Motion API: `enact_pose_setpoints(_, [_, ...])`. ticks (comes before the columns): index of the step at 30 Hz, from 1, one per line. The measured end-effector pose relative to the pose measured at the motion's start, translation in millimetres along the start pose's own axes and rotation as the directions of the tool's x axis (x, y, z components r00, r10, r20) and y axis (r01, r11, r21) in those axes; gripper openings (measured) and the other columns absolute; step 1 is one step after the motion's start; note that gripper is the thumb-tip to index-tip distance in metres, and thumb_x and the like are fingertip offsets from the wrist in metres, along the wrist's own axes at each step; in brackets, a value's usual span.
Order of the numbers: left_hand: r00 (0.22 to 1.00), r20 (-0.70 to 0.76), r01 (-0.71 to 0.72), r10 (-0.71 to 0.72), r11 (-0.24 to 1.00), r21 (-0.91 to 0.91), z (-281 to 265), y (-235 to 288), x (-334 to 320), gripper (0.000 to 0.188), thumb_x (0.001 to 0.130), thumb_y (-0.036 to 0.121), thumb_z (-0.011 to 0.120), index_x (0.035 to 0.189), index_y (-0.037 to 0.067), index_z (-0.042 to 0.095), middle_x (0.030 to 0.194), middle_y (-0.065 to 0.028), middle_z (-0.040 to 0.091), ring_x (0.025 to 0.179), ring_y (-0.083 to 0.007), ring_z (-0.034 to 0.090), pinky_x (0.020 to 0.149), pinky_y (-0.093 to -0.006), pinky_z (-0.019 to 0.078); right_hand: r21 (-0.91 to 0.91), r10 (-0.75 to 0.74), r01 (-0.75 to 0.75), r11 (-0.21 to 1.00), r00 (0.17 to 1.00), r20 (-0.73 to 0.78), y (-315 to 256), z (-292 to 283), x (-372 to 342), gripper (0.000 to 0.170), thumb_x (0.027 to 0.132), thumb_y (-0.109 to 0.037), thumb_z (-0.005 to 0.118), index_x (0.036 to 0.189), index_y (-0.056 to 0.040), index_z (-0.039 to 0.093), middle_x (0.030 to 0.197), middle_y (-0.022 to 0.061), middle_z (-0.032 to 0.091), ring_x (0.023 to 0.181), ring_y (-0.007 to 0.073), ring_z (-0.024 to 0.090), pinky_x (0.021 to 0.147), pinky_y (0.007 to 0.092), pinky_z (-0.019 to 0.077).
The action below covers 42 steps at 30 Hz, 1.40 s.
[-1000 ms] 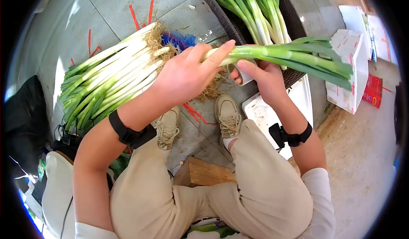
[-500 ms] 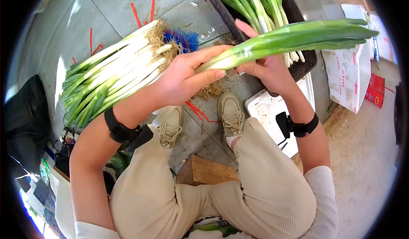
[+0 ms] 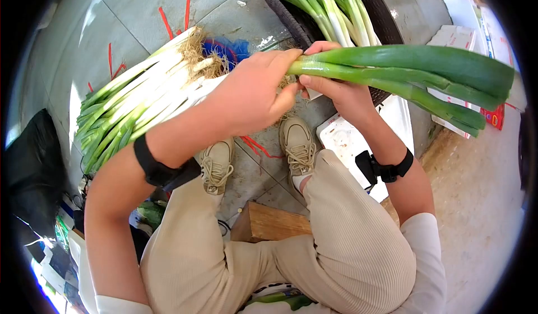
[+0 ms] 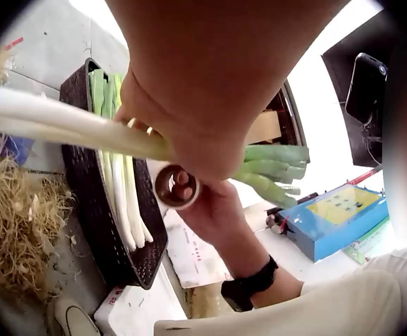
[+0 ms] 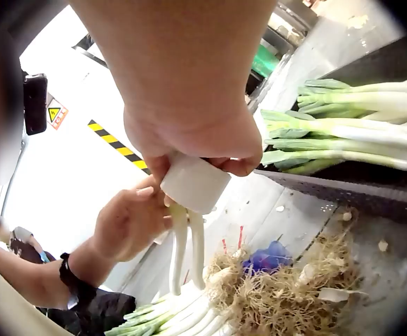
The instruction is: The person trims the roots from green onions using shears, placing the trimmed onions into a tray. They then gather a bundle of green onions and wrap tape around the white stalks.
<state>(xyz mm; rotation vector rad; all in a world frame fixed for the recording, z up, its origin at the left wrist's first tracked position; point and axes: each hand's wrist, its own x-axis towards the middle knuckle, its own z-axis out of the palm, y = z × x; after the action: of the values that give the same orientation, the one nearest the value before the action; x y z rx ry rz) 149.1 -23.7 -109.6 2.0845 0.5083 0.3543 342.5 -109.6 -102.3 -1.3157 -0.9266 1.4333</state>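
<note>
My left hand (image 3: 260, 92) grips a pair of leeks, whose green leaves (image 3: 426, 62) reach out to the right. Their white stems (image 5: 177, 252) hang below the hands in the right wrist view. Right beside it, my right hand (image 3: 344, 92) holds a roll of white tape (image 5: 195, 183) against the leeks. In the left wrist view, fingertips (image 4: 182, 187) show inside the roll's hollow core. To the left on the floor lies a large pile of leeks (image 3: 140, 90) with tangled brown roots (image 5: 287, 294).
A dark woven basket (image 3: 280, 12) at the top holds more leeks (image 3: 342, 17). Near my right forearm is a white foam lid (image 3: 350, 137). White boxes (image 3: 448, 39) stand at the right, a wooden block (image 3: 269, 223) between my feet and seat. Red strips (image 3: 258, 147) lie on the tiles.
The leeks' leafy ends swung up to the right, then came back lower and now fan apart. My left hand turned over on the stems, while my right hand stayed close beside it.
</note>
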Motion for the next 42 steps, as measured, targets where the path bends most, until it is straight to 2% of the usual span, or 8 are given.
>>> enact_pose_setpoints(6, [0.991, -0.121, 0.062, -0.056, 0.997, 0.046, 9, 3, 3, 0.050, 0.096, 0.040, 0.060, 0.128, 0.002, 0.054, 0.103, -0.0159, 0.068, 0.102, -0.0351, 0.062, 0.088, -0.0431, 0.0480, -0.145, -0.114, 0.100, 0.984, 0.990, -0.088, -1, 3, -2, 0.033, 0.092, -0.008, 0.069, 0.121, -0.0002, 0.055, 0.096, 0.0052, 0.066, 0.081, 0.0117, 0.065, 0.072, 0.0264, 0.0521])
enact_pose_setpoints(8, [0.989, -0.091, 0.118, -0.117, 0.993, 0.004, 6, 4, 4, 0.051, 0.094, 0.045, 0.061, 0.125, 0.004, 0.056, 0.095, -0.0142, 0.070, 0.095, -0.0341, 0.065, 0.083, -0.0423, 0.0503, -0.003, 0.137, -0.137, 0.991, 0.989, 0.055, -10, 2, -3, 0.038, 0.095, -0.012, 0.065, 0.128, 0.0008, 0.051, 0.103, 0.0063, 0.065, 0.081, 0.0133, 0.065, 0.075, 0.0292, 0.0527])
enact_pose_setpoints(14, [0.931, -0.039, 0.360, -0.363, 0.931, -0.052, -4, 3, -2, 0.058, 0.084, 0.060, 0.069, 0.109, 0.008, 0.064, 0.083, -0.0128, 0.070, 0.075, -0.0315, 0.067, 0.068, -0.0385, 0.0514, 0.037, 0.191, -0.203, 0.978, 0.957, 0.217, -11, -3, -5, 0.061, 0.099, -0.016, 0.061, 0.149, 0.0022, 0.030, 0.122, 0.0118, 0.060, 0.090, 0.0174, 0.067, 0.080, 0.0309, 0.0533])
enact_pose_setpoints(20, [0.844, 0.139, 0.536, -0.519, 0.799, -0.272, -9, 0, -6, 0.056, 0.073, 0.052, 0.085, 0.095, 0.004, 0.068, 0.075, -0.0018, 0.063, 0.070, -0.0110, 0.057, 0.066, -0.0300, 0.0475, -0.256, 0.247, -0.187, 0.948, 0.943, 0.225, -12, -8, 0, 0.068, 0.097, -0.013, 0.063, 0.153, 0.0003, 0.027, 0.130, 0.0130, 0.058, 0.107, 0.0165, 0.064, 0.096, 0.0321, 0.0482])
enact_pose_setpoints(23, [0.878, 0.122, 0.477, -0.462, 0.835, -0.274, -12, 2, -9, 0.057, 0.072, 0.049, 0.088, 0.097, 0.003, 0.065, 0.078, -0.0022, 0.064, 0.072, -0.0112, 0.058, 0.068, -0.0294, 0.0481, -0.480, 0.077, 0.042, 0.876, 0.971, 0.226, -12, -3, 4, 0.066, 0.096, -0.011, 0.063, 0.153, -0.0020, 0.031, 0.131, 0.0125, 0.058, 0.118, 0.0186, 0.059, 0.100, 0.0323, 0.0455])
enact_pose_setpoints(29, [0.888, 0.186, 0.450, -0.420, 0.713, -0.537, -2, -13, -10, 0.076, 0.062, 0.052, 0.091, 0.110, 0.004, 0.056, 0.092, -0.0122, 0.069, 0.084, -0.0235, 0.068, 0.075, -0.0361, 0.0520, -0.266, 0.173, -0.129, 0.955, 0.973, 0.150, -22, 4, 4, 0.061, 0.095, -0.007, 0.064, 0.151, -0.0065, 0.039, 0.135, 0.0100, 0.056, 0.124, 0.0173, 0.055, 0.103, 0.0326, 0.0440])
enact_pose_setpoints(37, [0.978, -0.201, 0.038, -0.053, 0.996, -0.077, -11, -10, -6, 0.060, 0.075, 0.039, 0.084, 0.117, 0.008, 0.054, 0.100, -0.0124, 0.066, 0.095, -0.0342, 0.066, 0.079, -0.0423, 0.0521, -0.163, 0.174, -0.172, 0.972, 0.985, -0.001, -2, -1, -2, 0.041, 0.093, -0.011, 0.069, 0.131, -0.0011, 0.055, 0.113, 0.0040, 0.067, 0.096, 0.0087, 0.062, 0.081, 0.0257, 0.0499])
enact_pose_setpoints(42, [0.979, -0.205, 0.020, -0.009, 0.999, 0.047, -10, -7, -6, 0.049, 0.088, 0.026, 0.073, 0.127, 0.005, 0.051, 0.106, -0.0149, 0.065, 0.100, -0.0325, 0.066, 0.084, -0.0387, 0.0528, -0.105, 0.081, -0.085, 0.991, 0.996, -0.039, 4, 4, 0, 0.038, 0.095, -0.013, 0.068, 0.128, 0.0002, 0.055, 0.113, 0.0062, 0.067, 0.095, 0.0101, 0.063, 0.080, 0.0267, 0.0511])
